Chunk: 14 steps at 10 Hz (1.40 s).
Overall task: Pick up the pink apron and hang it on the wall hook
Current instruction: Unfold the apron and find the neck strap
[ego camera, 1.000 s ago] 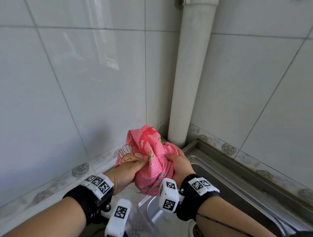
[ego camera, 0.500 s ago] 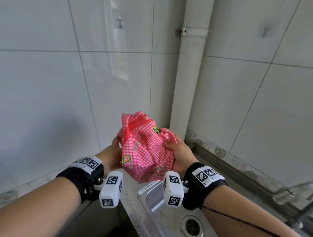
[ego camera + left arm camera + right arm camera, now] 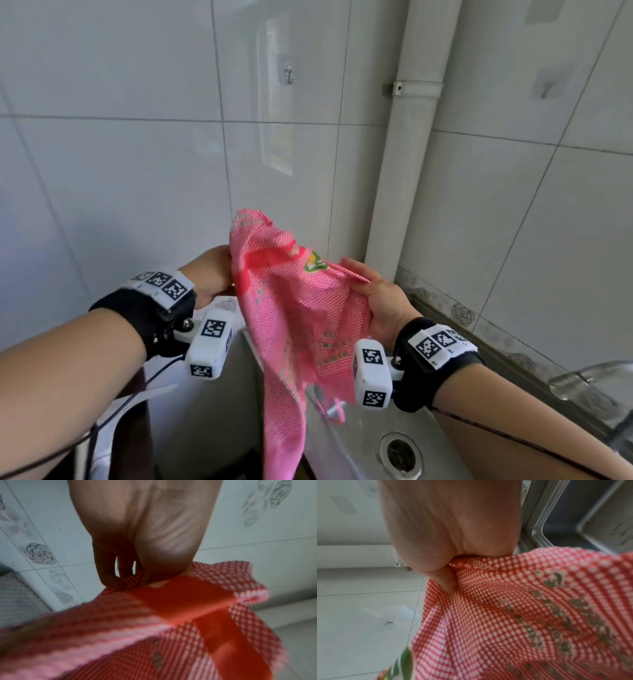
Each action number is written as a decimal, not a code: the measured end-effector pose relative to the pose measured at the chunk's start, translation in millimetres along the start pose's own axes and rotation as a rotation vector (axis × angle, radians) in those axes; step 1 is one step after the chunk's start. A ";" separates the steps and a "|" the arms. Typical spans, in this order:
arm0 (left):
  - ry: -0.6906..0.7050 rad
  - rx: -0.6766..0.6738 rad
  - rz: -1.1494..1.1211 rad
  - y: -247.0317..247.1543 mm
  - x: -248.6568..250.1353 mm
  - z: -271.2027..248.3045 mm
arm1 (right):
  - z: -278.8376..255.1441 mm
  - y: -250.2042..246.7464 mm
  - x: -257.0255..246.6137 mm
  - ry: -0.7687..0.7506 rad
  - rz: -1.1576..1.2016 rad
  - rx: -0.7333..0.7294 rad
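Observation:
The pink checked apron (image 3: 301, 308) hangs between my two hands in front of the tiled wall, its lower part trailing down past the sink edge. My left hand (image 3: 214, 274) grips its upper left edge near a solid red band (image 3: 180, 601). My right hand (image 3: 373, 298) holds the right side, thumb pressed into the cloth (image 3: 505, 608). A small metal wall hook (image 3: 289, 74) sits high on the tiles, well above the apron; the same hook (image 3: 389, 622) is a small glint in the right wrist view.
A white vertical pipe (image 3: 404, 154) with a clamp runs down the corner right of the hook. A second hook (image 3: 548, 85) is on the right wall. Below lies a steel sink (image 3: 428, 428) with a drain (image 3: 399, 454) and a tap (image 3: 589, 383) at right.
Both hands have lifted the apron up from the counter corner, and the bundle has loosened so its lower part now hangs down. The view has tilted up, bringing the hook into sight.

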State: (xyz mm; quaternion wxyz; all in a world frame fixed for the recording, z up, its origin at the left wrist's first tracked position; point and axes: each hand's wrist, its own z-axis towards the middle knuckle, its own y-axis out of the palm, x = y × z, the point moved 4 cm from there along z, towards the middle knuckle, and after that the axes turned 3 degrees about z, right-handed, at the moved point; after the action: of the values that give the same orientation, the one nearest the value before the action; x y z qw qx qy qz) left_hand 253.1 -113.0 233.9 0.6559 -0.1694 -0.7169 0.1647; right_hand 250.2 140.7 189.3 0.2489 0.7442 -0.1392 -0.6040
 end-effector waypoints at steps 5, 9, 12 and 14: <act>0.216 0.232 -0.247 -38.7 46.3 -40.3 | -13.6 51.7 1.5 0.094 -0.657 -0.138; 0.717 0.166 0.497 -35.1 64.6 -71.5 | -5.3 111.2 -0.2 -0.061 -0.726 -0.017; 0.414 0.088 -0.247 -37.4 64.3 -73.0 | 0.1 119.7 30.5 0.066 -0.741 -0.083; 0.580 0.246 0.121 -59.3 43.6 -69.6 | -4.0 116.9 -7.6 -0.224 -0.587 0.111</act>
State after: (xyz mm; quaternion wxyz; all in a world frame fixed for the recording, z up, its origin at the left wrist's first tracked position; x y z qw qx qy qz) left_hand 317.3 -144.7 305.6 0.8374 -0.1713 -0.4634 0.2337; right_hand 263.2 47.5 259.2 0.0060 0.6940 0.0223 -0.7196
